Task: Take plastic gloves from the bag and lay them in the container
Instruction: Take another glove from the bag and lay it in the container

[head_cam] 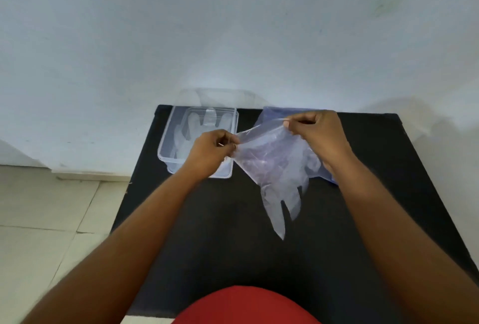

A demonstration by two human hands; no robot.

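Fingertips of left hand (211,149) and right hand (315,127) pinch-grip the clear glove (274,168) cuff, stretched between them.

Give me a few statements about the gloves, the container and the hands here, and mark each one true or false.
1. Both hands, left hand and right hand, pinch one clear plastic glove. True.
2. The glove's fingers point toward the wall. False: they hang toward the person.
3. The clear container already has gloves in it. True.
4. The container sits right of the bag. False: it sits left of the bag.
5. The table is white. False: it is black.
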